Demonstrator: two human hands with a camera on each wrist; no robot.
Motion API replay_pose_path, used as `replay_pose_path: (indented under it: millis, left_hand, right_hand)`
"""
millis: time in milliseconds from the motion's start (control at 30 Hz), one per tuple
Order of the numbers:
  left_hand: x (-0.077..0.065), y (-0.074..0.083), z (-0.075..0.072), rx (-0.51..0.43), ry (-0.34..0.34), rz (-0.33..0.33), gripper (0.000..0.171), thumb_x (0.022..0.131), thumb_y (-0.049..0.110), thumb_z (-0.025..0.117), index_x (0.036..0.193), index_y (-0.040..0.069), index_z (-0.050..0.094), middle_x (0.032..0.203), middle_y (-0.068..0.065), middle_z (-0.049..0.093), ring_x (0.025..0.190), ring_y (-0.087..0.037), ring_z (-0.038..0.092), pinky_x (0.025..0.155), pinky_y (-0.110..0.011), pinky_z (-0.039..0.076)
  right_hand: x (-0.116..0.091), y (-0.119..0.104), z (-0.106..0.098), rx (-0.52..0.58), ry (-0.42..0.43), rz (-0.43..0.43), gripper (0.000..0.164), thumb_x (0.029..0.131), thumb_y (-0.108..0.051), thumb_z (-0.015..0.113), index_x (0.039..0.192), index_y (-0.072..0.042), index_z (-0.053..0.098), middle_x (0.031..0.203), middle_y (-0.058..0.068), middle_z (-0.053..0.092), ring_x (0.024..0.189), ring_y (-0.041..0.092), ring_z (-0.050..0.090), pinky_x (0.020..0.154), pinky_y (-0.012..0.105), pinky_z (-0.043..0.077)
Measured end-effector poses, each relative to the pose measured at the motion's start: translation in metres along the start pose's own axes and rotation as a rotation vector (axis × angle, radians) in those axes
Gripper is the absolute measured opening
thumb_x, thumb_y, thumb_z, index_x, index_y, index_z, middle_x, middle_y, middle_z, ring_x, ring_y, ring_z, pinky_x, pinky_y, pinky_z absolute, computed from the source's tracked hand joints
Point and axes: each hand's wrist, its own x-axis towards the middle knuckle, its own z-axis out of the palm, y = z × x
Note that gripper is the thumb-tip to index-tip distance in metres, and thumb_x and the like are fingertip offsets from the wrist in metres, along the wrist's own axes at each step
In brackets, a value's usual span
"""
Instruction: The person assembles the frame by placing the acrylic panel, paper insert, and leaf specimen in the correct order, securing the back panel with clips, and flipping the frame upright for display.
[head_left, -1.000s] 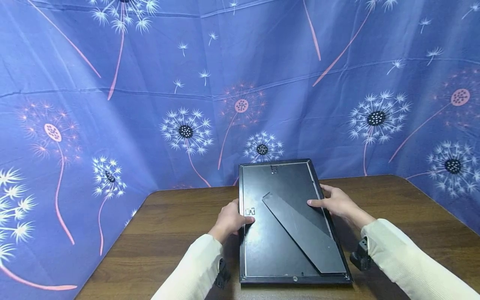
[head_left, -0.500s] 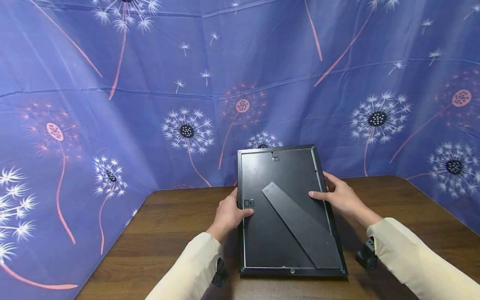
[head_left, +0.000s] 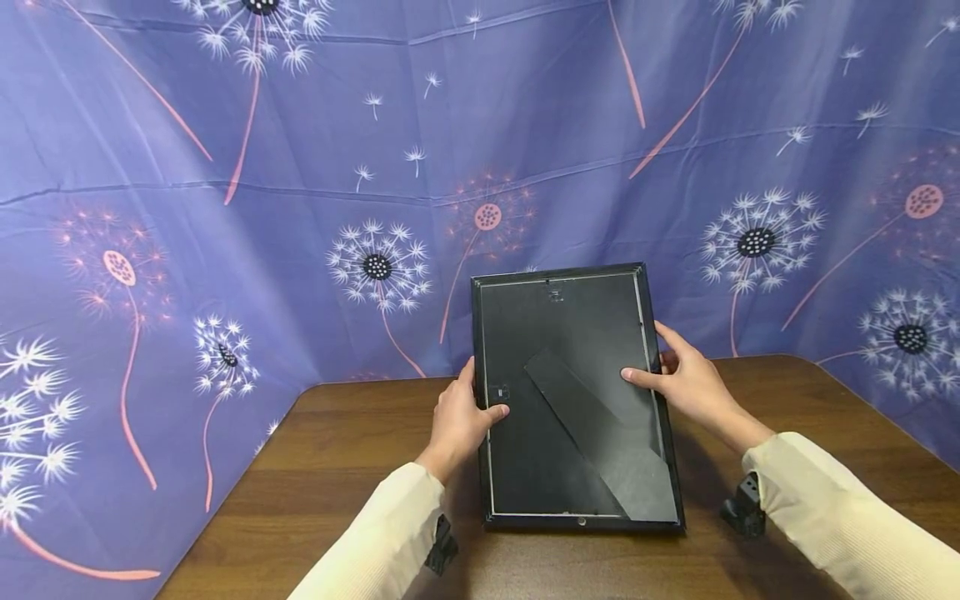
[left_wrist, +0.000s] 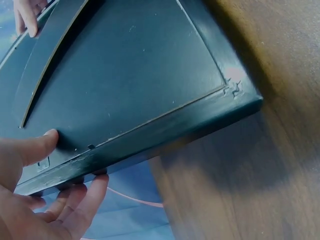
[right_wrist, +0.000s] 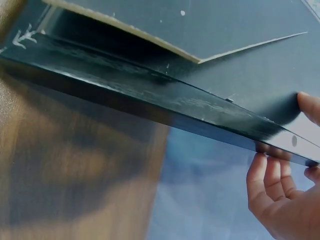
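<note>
A black picture frame (head_left: 562, 333) is tilted up over the table with its back facing me. Across that back runs a slanted stand flap (head_left: 600, 433), and small metal hangers sit near the top and left edges. My left hand (head_left: 461, 421) grips the left side, thumb on the back panel and fingers around the outer edge. On the opposite side my right hand (head_left: 693, 387) holds the frame the same way, a little higher up. The right wrist view shows the flap's lower end standing slightly off the panel. The frame's front is hidden.
The brown wooden table (head_left: 337, 467) spreads below and to both sides of the frame. Behind it hangs a blue cloth (head_left: 585, 208) printed with dandelions. Black wrist cameras (head_left: 442, 546) sit by the pale sleeves (head_left: 840, 500).
Both hands have raised the picture frame's top edge and tilted it more upright. Its lower edge has moved away from me, up the view.
</note>
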Motion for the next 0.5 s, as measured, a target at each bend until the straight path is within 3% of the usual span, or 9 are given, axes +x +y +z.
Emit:
replay_pose_path:
  millis: [200, 500]
  left_hand:
    - [-0.0003, 0.0023, 0.0007, -0.023, 0.048, 0.014, 0.087, 0.076, 0.008, 0.089, 0.15, 0.0, 0.043, 0.114, -0.019, 0.068, 0.108, -0.039, 0.065, 0.095, -0.055, 0.049]
    - [-0.0004, 0.0069, 0.0016, -0.017, 0.139, 0.047, 0.086, 0.076, 0.008, 0.09, 0.148, 0.003, 0.043, 0.113, -0.021, 0.066, 0.106, -0.04, 0.065, 0.094, -0.055, 0.05]
  right_hand:
    - [-0.0012, -0.0031, -0.0013, -0.02, 0.056, -0.022, 0.097, 0.091, -0.039, 0.077, 0.164, -0.012, 0.018, 0.099, 0.013, 0.068, 0.088, 0.021, 0.064, 0.075, 0.036, 0.05]
    - [-0.0035, -0.0037, 0.0003, -0.045, 0.173, -0.109, 0.096, 0.091, -0.036, 0.078, 0.163, -0.013, 0.021, 0.109, 0.019, 0.063, 0.096, 0.03, 0.059, 0.081, 0.046, 0.046]
